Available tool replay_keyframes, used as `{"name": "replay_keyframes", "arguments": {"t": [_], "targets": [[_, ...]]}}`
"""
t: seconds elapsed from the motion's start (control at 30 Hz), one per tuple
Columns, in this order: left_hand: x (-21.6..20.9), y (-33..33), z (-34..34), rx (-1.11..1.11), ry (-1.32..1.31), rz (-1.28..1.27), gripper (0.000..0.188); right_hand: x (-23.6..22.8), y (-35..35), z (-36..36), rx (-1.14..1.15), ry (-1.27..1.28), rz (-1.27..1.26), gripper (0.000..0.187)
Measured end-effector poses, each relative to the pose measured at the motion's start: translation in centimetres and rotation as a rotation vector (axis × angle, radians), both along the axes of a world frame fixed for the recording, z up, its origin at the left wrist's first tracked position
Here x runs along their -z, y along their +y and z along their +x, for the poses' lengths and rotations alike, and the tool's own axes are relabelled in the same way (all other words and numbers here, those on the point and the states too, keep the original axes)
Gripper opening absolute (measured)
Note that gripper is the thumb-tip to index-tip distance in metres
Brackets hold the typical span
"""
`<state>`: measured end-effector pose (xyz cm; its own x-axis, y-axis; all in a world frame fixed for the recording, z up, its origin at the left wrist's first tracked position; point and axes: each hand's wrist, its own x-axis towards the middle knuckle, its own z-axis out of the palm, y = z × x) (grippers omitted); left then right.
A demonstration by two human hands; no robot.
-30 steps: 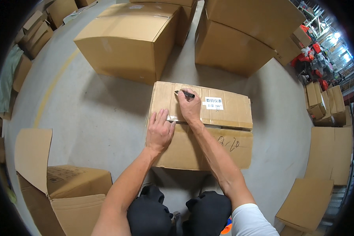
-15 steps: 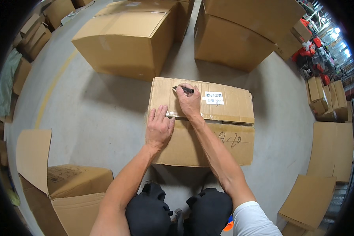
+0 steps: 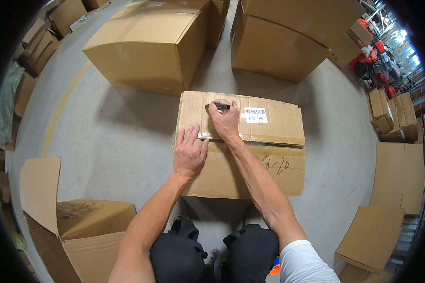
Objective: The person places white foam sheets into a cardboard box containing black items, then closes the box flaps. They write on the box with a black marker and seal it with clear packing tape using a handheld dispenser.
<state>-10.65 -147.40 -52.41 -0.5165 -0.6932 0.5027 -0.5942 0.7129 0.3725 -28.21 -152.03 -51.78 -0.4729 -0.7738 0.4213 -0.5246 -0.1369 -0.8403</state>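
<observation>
A brown cardboard box [image 3: 274, 181] sits in front of my knees with its two top flaps folded down and a narrow gap between them. My right hand [image 3: 225, 121] grips a black marker pen [image 3: 222, 107], its tip close to the far flap; whether it touches cannot be made out. To the right of the pen, a white printed label [image 3: 255, 115] is stuck on that flap. Black handwriting marks the near flap. My left hand [image 3: 191, 150] lies with fingers stretched out across the left end of the gap, resting on the cardboard.
Large closed cartons [image 3: 137, 61] stand beyond the box, with another [image 3: 274, 52] at the right. An open carton [image 3: 97, 217] with raised flaps is at the lower left. Flattened cardboard [image 3: 370, 236] lies along the right. A yellow line [image 3: 63, 108] crosses the grey floor.
The marker pen and my right hand have shifted very slightly left on the far flap. My left hand stays on the box; the whole view has moved a little.
</observation>
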Motion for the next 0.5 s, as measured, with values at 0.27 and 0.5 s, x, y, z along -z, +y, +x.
{"name": "replay_keyframes", "arguments": {"t": [0.27, 0.5], "targets": [[-0.11, -0.06, 0.02, 0.007, 0.015, 0.011, 0.029, 0.28, 0.06, -0.36, 0.065, -0.125, 0.032, 0.017], [-0.09, 0.17, 0.19, 0.009, 0.008, 0.004, 0.031, 0.44, -0.15, -0.01, 0.135, -0.151, -0.006, 0.018]]}}
